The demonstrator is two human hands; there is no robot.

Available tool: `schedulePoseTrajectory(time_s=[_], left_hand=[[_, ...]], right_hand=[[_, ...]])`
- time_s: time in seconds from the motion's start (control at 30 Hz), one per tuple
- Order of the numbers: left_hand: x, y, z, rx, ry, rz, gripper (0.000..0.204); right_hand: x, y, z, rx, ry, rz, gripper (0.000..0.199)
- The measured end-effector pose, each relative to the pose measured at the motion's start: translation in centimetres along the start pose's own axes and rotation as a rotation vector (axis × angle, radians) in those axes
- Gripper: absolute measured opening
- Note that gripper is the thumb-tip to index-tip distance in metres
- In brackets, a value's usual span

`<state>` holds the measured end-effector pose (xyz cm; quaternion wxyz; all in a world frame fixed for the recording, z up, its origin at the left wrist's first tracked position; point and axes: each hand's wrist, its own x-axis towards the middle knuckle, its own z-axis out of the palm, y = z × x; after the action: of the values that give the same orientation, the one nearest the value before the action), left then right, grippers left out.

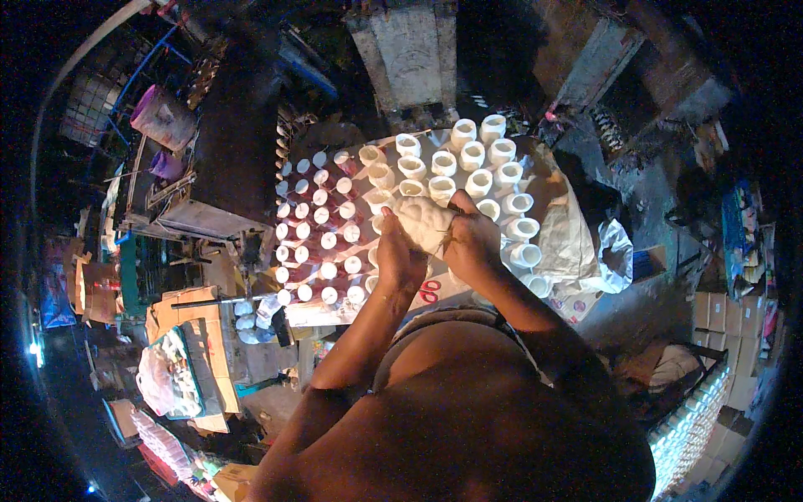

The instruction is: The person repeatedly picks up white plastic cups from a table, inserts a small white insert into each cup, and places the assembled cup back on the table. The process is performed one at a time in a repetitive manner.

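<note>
Both hands, left hand [400,255] and right hand [473,238], are closed around 1 white cloth [425,222] above the table [559,219]; white jars [468,167] and capped bottles [322,230] stand in rows, remaining work indeterminate

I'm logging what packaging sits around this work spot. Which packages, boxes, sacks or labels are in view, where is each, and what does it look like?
White sack: spread under the white cups, right of the hands, crumpled.
Red mark on white sheet: just below the hands; small.
Cardboard boxes: stacked at far right, brown, squarish.
Flattened cardboard: lower left, tan.
Clear bag: lower left, holding pale pieces.
Blue package: far right edge, details too dim.
</note>
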<state>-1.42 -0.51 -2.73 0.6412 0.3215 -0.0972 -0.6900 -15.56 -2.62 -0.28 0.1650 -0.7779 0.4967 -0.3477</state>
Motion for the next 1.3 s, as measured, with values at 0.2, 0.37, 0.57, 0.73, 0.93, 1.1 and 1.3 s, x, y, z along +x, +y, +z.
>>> schedulePoseTrajectory(time_s=[0.2,0.37,0.57,0.73,0.93,1.1,1.3], left_hand=[[-1.0,-0.6,0.5,0.041,0.218,0.141,0.051],[-0.7,-1.0,1.1,0.419,0.190,0.478,0.031],[0.2,-0.5,1.4,0.544,0.040,0.619,0.035],[0.5,0.1,0.8,0.825,0.055,0.845,0.039],[0.6,1.6,1.2,0.845,0.019,0.759,0.033],[0.6,2.7,1.7,0.712,0.165,0.416,0.038],[4.0,-1.1,-0.4,0.310,0.276,0.180,0.056]], right_hand=[[-0.3,0.5,0.7,0.272,0.055,-0.010,0.025],[-0.9,1.4,0.4,0.394,0.042,-0.137,0.034],[-3.6,3.8,1.5,0.390,0.058,-0.075,0.026],[-3.7,4.2,1.6,0.406,0.008,-0.162,0.019],[-3.2,3.5,-0.1,0.356,-0.104,-0.094,0.018],[-2.3,4.5,-0.2,0.379,-0.118,0.116,0.016],[0.9,4.9,2.7,0.657,-0.210,0.510,0.040]])
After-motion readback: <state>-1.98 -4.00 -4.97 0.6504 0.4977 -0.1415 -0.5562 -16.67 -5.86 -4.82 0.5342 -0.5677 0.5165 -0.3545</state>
